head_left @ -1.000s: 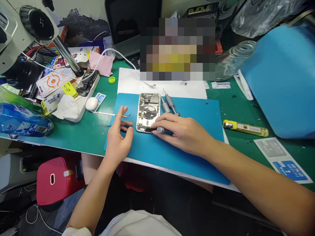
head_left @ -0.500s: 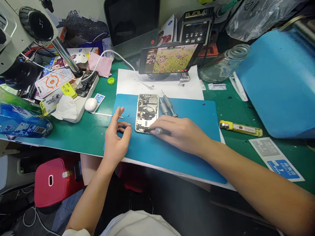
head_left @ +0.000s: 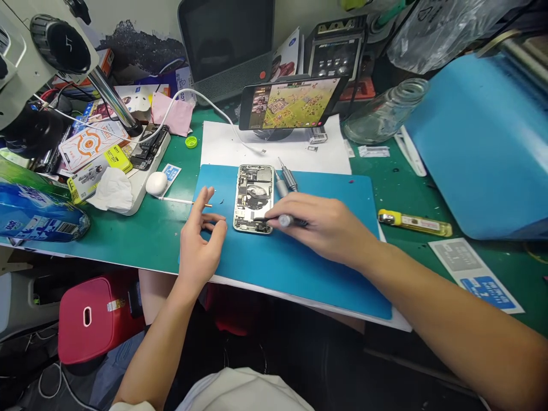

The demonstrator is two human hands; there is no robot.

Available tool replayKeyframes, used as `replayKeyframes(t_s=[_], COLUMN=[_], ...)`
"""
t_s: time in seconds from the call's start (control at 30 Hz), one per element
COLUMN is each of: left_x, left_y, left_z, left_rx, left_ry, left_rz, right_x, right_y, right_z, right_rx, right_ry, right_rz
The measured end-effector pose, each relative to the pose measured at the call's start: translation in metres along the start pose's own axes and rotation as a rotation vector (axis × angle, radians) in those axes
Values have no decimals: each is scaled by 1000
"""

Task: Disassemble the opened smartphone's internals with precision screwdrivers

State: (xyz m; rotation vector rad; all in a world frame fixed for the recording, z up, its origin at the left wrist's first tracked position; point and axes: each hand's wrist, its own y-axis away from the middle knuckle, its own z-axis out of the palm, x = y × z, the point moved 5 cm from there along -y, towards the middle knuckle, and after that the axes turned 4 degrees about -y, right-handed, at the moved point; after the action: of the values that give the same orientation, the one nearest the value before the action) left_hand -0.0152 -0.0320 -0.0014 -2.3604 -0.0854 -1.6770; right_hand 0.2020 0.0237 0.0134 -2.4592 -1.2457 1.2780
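An opened smartphone (head_left: 254, 191) lies face up on the blue mat (head_left: 257, 260), its circuit boards and inner parts exposed. Over its lower right edge, my right hand (head_left: 319, 225) is closed around a grey screwdriver (head_left: 286, 220); the dark tip points at the phone's lower part. My left hand (head_left: 201, 240) rests at the mat's left side, apart from the phone, fingers spread and nothing in them. Behind its index finger lies a thin white stick (head_left: 177, 200) with a coppery tip. Two more grey screwdrivers (head_left: 288, 176) lie by the phone's upper right, partly covered by my right hand.
A second phone (head_left: 295, 104) showing a game stands on white paper behind the mat. To the right are a yellow cutter knife (head_left: 415, 222) and a glass jar (head_left: 385, 111). Microscope (head_left: 60, 45), boxes and a blue packet (head_left: 40, 211) crowd the left.
My right hand has shifted slightly up and right over the phone, moving the screwdriver tip off the bottom edge. My left hand stays in place. The whole view has shifted slightly.
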Motion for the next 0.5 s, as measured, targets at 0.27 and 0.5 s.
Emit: replayKeyframes(t_s=[0.27,0.5], left_x=[2,1], left_y=[-1,-3], left_z=[0,-1], left_rx=[-25,-31], left_ry=[-46,-39], left_rz=[44,74], right_x=[42,71], right_y=[-6,4], right_z=[-71,-81], right_rx=[147,-173], right_ry=[171,68], right_rz=[449,751])
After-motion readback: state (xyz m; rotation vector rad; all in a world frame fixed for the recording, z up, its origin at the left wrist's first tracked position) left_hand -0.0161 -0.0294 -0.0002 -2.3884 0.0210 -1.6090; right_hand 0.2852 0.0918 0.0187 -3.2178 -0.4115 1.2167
